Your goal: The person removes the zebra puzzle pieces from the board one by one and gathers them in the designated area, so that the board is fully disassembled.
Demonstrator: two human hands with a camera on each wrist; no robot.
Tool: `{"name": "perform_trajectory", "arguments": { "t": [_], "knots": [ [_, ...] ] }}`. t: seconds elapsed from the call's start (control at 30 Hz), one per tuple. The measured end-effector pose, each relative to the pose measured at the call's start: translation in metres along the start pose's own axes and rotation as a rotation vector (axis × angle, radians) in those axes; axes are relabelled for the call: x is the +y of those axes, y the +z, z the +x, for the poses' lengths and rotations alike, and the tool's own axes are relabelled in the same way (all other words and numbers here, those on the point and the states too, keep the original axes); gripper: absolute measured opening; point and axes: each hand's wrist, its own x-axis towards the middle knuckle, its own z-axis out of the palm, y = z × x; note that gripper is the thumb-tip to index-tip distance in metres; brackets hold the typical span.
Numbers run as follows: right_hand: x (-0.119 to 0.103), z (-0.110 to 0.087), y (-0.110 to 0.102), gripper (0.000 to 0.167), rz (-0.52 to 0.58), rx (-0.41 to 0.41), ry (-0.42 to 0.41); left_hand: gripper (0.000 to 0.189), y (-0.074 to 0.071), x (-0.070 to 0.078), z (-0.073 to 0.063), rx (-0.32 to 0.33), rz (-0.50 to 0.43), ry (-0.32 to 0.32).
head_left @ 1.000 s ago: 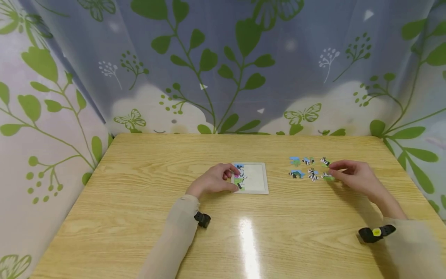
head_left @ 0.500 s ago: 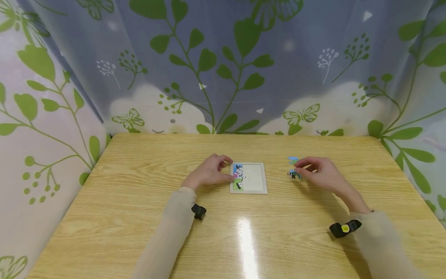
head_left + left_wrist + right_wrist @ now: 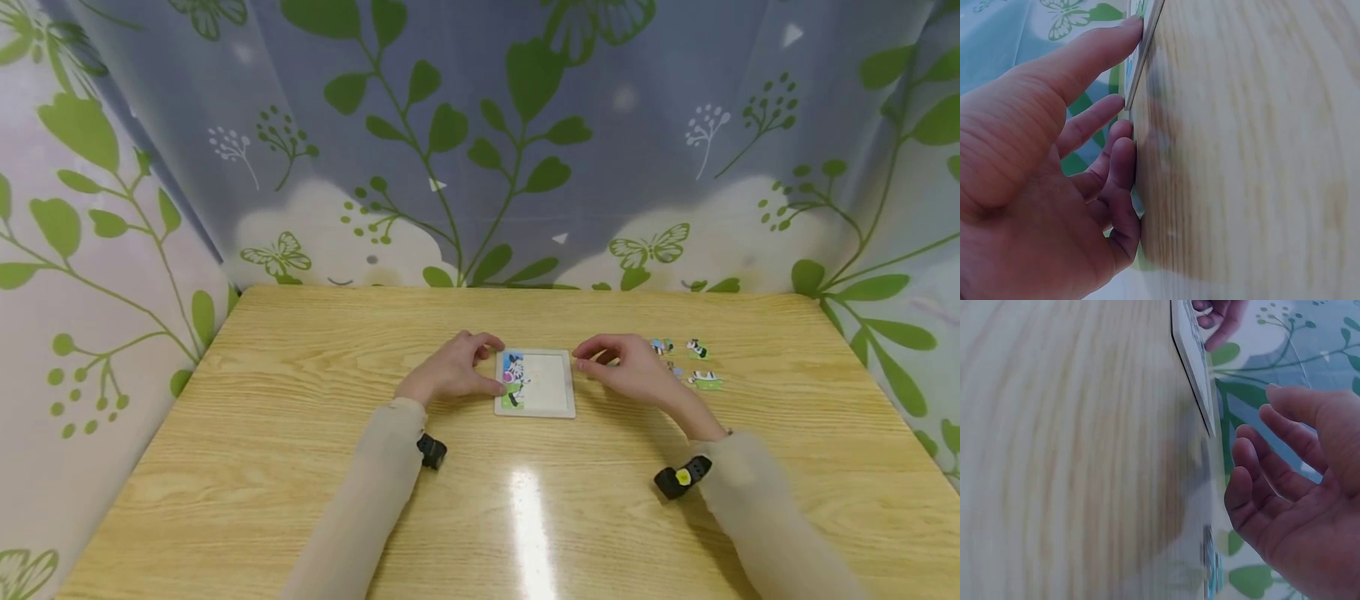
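A square white puzzle tray (image 3: 551, 412) lies on the table. Zebra-picture pieces (image 3: 513, 382) fill a strip along its left side. My left hand (image 3: 456, 367) holds the tray at its left edge, thumb on the rim and index finger at the far left corner. In the left wrist view, the thumb (image 3: 1107, 47) overlaps the tray's edge. My right hand (image 3: 628, 365) hovers by the tray's right edge, fingers loosely bent, thumb and index tips close together. Nothing shows between them in the right wrist view, where the hand (image 3: 1310, 481) is apart from the tray.
Loose puzzle pieces lie right of the tray: a black-and-white one (image 3: 696, 348), a striped one on green (image 3: 705, 380) and others partly behind my right hand. The wooden table (image 3: 337, 333) meets a leaf-patterned curtain (image 3: 465, 167) at the back.
My right hand has moved left from the loose pieces to the tray's right edge, uncovering the right-hand pieces. My left thumb has shifted from the tray's lower left up along its left edge.
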Motion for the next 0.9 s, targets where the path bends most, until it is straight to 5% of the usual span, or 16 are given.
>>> {"name": "perform_trajectory", "arguments": {
  "t": [0.47, 0.9],
  "knots": [
    [-0.02, 0.026, 0.03, 0.021, -0.003, -0.044, -0.041, 0.066, -0.001, 0.0, 0.002, -0.003, -0.019, -0.047],
    [-0.032, 0.047, 0.047, 0.021, -0.163, -0.089, -0.08, 0.066, -0.001, -0.002, 0.003, -0.007, -0.018, -0.04]
  ]
}}
